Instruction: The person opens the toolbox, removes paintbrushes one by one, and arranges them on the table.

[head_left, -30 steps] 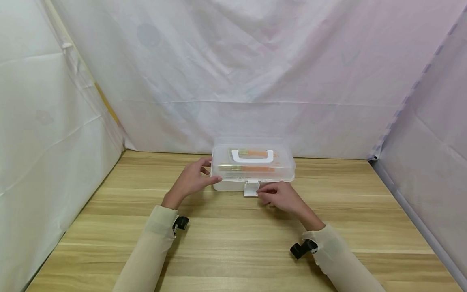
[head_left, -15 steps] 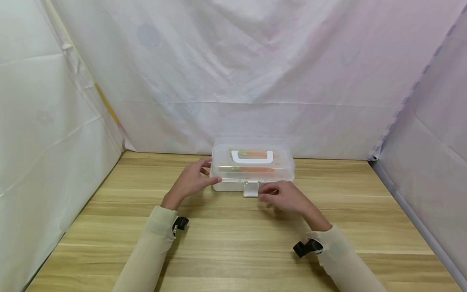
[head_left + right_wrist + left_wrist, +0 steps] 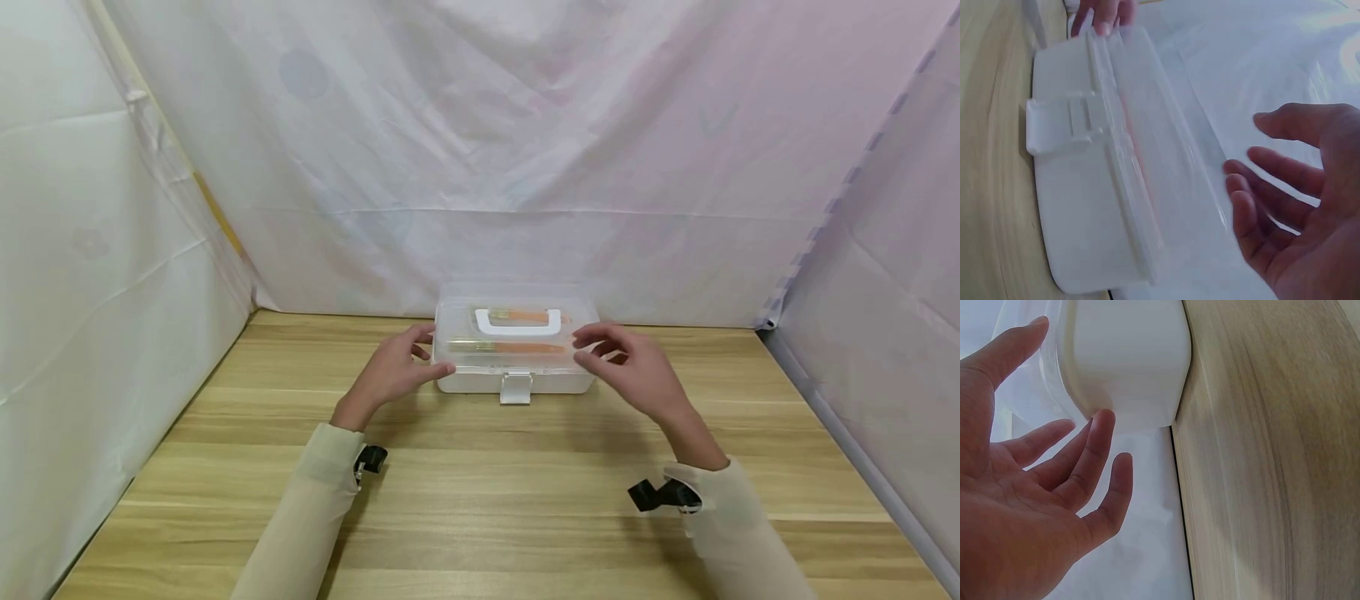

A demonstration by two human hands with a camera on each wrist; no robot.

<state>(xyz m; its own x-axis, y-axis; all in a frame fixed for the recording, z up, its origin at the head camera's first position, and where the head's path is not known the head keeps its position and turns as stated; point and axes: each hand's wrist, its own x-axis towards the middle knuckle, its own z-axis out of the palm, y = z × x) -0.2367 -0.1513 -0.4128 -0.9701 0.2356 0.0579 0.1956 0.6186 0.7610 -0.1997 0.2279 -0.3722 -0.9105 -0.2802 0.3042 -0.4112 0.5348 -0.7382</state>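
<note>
A storage box (image 3: 465,382) with a white base, a see-through lid (image 3: 457,327) and a white carry handle (image 3: 519,330) sits at the back of the table. Its front latch (image 3: 515,388) hangs tilted outward, the lid down over the base. Through the lid show slim orange things (image 3: 528,347) with clear greenish ends, their kind blurred. At the box's left end, my left hand (image 3: 390,367) touches the side and lid edge with spread fingers. Over the lid's right end hovers my right hand (image 3: 641,371), fingers loosely bent; the right wrist view has it apart from the lid (image 3: 1172,156).
The wooden table (image 3: 480,500) stretches in front of the box. Pale cloth (image 3: 480,167) hangs close behind it, with more cloth on both sides. A small black camera (image 3: 663,495) is strapped to the right sleeve, and another to the left.
My right hand has left the latch and moved up and to the right, over the lid's right end. The latch stays tilted outward. My left hand has kept its place.
</note>
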